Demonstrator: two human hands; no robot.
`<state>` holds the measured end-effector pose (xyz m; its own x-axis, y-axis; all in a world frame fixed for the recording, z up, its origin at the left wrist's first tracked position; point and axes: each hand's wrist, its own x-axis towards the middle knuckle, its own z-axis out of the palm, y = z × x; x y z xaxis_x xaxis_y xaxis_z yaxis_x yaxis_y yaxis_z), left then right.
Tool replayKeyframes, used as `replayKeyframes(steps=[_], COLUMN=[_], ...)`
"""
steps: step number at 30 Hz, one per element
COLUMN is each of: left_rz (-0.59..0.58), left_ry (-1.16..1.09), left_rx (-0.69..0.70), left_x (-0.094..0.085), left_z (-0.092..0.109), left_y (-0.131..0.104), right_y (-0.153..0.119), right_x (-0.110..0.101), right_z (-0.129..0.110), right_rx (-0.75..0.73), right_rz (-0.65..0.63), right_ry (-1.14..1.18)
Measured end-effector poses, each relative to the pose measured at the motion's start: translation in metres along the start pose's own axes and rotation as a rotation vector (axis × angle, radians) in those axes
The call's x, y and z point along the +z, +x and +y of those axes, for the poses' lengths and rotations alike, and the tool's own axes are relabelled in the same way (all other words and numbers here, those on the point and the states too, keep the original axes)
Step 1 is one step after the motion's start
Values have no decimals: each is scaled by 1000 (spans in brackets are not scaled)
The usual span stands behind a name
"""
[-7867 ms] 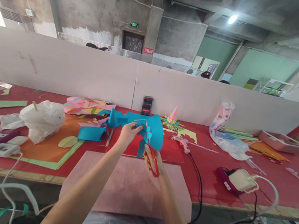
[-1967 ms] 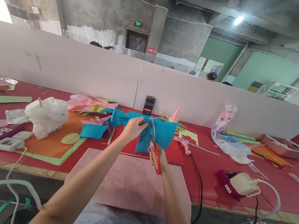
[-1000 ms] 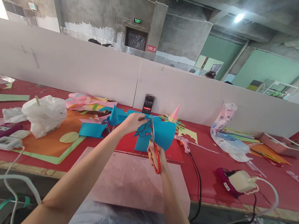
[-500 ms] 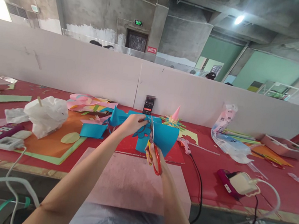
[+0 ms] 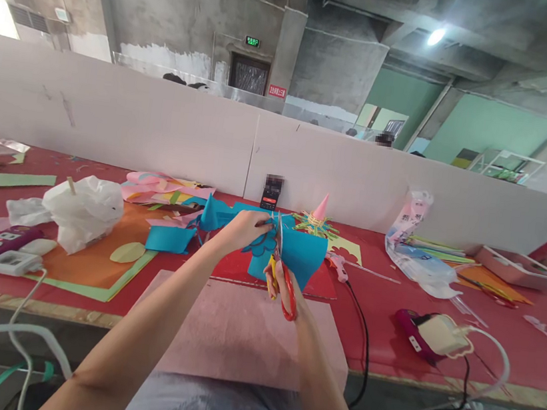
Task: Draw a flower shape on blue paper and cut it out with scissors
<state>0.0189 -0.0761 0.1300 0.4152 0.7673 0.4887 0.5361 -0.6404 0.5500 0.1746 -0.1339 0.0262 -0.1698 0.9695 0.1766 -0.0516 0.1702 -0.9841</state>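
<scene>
My left hand [image 5: 246, 227] grips a sheet of blue paper [image 5: 303, 253] by its left part, where scalloped, curved cut edges show. In my right hand [image 5: 284, 279] is a pair of scissors [image 5: 288, 294] with red and yellow handles. Their blades point up and away from me, lying at the paper between my two hands. The sheet's right part hangs out broad and uncut, bending down a little. Other blue paper pieces [image 5: 169, 238] lie to the left of my left hand, one standing up as a cone [image 5: 210, 213].
A phone [image 5: 271, 192] leans on the white partition. Right of the hands are a pink cone on straw-like strips [image 5: 320, 214], a glue gun [image 5: 338, 266] with a black cord, and a power strip [image 5: 420, 335]. At left sit a white plastic bag [image 5: 84, 210] and orange paper [image 5: 89, 261].
The scissors' blades have shifted slightly at the blue paper. Both hands keep almost the same place and hold.
</scene>
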Motion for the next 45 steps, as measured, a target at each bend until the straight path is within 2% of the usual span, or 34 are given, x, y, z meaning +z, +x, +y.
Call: replayKeyframes(steps=[11, 21, 24, 28, 30, 33, 37, 40, 42, 45], left_rz=[-20, -79, -52, 96, 106, 128, 262, 298, 298, 302], left_ry=[-67, -125, -204, -447, -599, -733, -967, -1154, -1187, -1108], left_rx=[-38, -46, -68, -213, -323, -394, -457, -467, -453, -418], left_x=[5, 3, 4, 19, 31, 47, 61, 69, 75, 83], left_z=[-5, -16, -13, -9, -9, -12, -11, -5, -1, 1], left_y=[2, 4, 2, -9, -18, -28, -34, -37, -41, -46], right_y=[-1, 1, 1, 2, 2, 2, 1, 1, 2, 5], right_x=[-1, -5, -3, 0, 1, 3, 5, 7, 7, 7], right_z=[1, 12, 10, 8, 8, 8, 9, 11, 12, 12], right_rx=[11, 20, 30, 35, 27, 24, 24, 19, 18, 10], right_rz=[23, 36, 36, 78, 107, 139, 173, 181, 185, 202], right_ry=[-23, -89, -66, -22, -24, -39, -29, 18, 54, 91])
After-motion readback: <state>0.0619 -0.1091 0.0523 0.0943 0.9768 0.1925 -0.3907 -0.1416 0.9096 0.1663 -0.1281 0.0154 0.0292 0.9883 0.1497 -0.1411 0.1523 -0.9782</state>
